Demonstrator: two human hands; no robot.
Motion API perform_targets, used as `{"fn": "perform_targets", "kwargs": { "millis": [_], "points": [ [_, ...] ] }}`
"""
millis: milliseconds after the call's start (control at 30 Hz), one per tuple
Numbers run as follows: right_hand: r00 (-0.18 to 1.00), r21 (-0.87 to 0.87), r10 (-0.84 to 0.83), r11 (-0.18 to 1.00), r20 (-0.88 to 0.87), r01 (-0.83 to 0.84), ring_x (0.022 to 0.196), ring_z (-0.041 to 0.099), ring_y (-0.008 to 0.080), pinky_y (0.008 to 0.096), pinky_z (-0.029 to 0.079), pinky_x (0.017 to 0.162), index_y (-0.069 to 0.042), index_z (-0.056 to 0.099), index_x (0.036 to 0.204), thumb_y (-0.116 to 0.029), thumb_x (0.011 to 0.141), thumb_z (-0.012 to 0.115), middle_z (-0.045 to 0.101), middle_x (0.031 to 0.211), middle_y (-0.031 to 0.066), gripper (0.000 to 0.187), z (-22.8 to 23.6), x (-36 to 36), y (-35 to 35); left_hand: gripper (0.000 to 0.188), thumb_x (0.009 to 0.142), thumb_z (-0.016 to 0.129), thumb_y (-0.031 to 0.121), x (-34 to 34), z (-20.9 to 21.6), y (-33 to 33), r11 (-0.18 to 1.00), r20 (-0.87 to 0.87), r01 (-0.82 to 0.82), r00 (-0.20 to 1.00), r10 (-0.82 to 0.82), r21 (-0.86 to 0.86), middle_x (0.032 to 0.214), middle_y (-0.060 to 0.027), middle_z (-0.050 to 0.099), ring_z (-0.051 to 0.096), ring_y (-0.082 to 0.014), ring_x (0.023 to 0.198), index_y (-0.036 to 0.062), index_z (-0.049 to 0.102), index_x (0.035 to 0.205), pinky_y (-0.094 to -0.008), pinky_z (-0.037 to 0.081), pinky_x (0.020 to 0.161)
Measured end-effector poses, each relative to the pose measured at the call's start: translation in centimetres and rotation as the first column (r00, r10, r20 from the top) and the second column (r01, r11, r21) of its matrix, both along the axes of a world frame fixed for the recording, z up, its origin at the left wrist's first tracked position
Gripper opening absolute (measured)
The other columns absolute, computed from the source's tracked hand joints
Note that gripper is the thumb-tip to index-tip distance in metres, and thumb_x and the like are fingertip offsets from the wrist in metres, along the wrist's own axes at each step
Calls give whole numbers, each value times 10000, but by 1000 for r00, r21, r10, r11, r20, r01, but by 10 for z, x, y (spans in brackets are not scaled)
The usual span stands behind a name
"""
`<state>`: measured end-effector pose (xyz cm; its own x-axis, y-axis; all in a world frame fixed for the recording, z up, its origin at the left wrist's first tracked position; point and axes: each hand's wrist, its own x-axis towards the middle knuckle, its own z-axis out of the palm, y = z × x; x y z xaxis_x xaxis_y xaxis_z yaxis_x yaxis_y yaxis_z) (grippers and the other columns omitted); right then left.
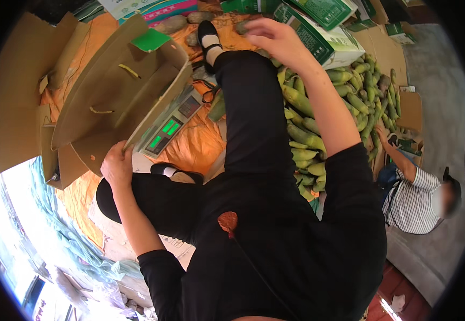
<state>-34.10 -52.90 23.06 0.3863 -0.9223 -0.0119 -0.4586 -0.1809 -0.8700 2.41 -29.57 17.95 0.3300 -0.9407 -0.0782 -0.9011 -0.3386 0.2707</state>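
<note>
My left hand (117, 165) grips the near corner of an open cardboard box (160, 88), its fingers curled over the edge. The box rests tilted on or against a digital scale (169, 127) with green lit displays. Two short yellow-green strips lie inside it. Stretched out ahead, my right hand (274, 37) is empty, its fingers loosely bent and apart. Just beyond its fingertips is a dull grey-green oblong vegetable (241, 27). Under my right forearm spreads a heap of long green vegetables (303, 136), whose kind I cannot make out.
Green-and-white cartons (326, 35) stand beyond the heap. Orange sheeting (197, 142) covers the floor around the scale. A larger cardboard box (18, 96) is at far left. To the right, a person in a striped shirt (417, 206) reaches toward the heap.
</note>
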Motion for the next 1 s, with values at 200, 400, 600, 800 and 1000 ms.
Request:
{"fn": "perform_targets", "kwargs": {
  "millis": [200,400,600,800,1000],
  "points": [
    [751,22,-156,975,-642,221,891,604,337,398,484,767,-76,620,1021,-195,732,636,643,914,156,313,-123,-135,55,200,789,626,263,-8,3,-4,1000,-7,-20,1000,20,11,857,-101,643,611,-313,798,129,667,931,-387,476,685],
    [517,189,-45,901,-855,390,967,592,317,407,477,801,-77,621,1041,-144,766,594,628,1019,166,284,-215,-212,146,210,793,628,270,-4,-2,0,1000,-7,-3,1000,3,-12,871,-102,646,614,-315,808,121,668,935,-388,477,698],
    [240,254,194,934,-951,252,1055,536,306,444,465,813,-106,508,1176,-82,787,553,582,1105,116,392,-220,-194,192,211,787,638,274,0,-8,1,999,32,-44,998,45,-25,875,-108,649,618,-314,808,120,671,928,-387,482,701],
    [168,278,233,900,-958,337,1162,440,268,484,377,897,-169,414,1273,-145,801,566,504,1183,76,496,-224,-163,191,193,784,636,251,-8,-1,-5,999,18,-53,998,53,7,861,-108,647,618,-315,798,115,667,917,-388,485,686],
    [122,261,244,953,-962,154,1126,462,228,441,374,865,-173,547,1132,-162,867,479,537,1148,44,273,-243,-150,206,175,776,630,242,-7,2,-6,998,15,-62,998,62,-23,862,-89,648,617,-300,804,127,664,904,-386,485,680]
  ]
}}
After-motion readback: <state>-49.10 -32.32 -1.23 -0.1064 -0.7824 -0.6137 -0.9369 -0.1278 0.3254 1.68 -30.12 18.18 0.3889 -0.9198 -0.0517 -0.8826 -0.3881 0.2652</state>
